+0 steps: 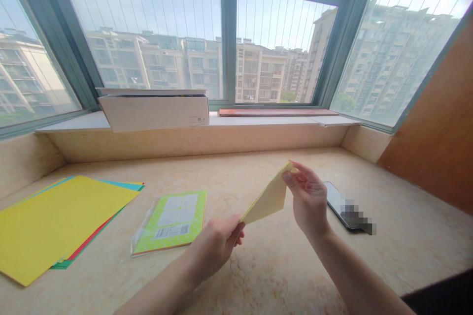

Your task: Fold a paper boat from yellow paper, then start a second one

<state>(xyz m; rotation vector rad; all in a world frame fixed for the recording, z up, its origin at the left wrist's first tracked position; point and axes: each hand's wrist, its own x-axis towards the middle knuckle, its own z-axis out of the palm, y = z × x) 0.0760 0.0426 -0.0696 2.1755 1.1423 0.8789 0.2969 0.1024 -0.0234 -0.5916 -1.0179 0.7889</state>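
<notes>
A folded piece of pale yellow paper (269, 199) is held up above the stone-patterned sill between my two hands. My left hand (223, 238) pinches its lower left corner. At the upper right corner, my right hand (306, 194) grips it between thumb and fingers. The paper slants upward to the right, with one flat face toward me. Left of my left hand lies a green packet (172, 221) of paper in a clear sleeve. Beyond my right wrist a dark phone (342, 206) rests on the sill, partly blurred out by pixelation.
Large coloured sheets, with a yellow sheet (66, 221) on top, lie at the far left. A white box (155, 110) stands on the raised ledge (266, 121) by the window. Near it lies a reddish-brown strip (277, 112). A brown wooden panel (436, 123) borders the right side.
</notes>
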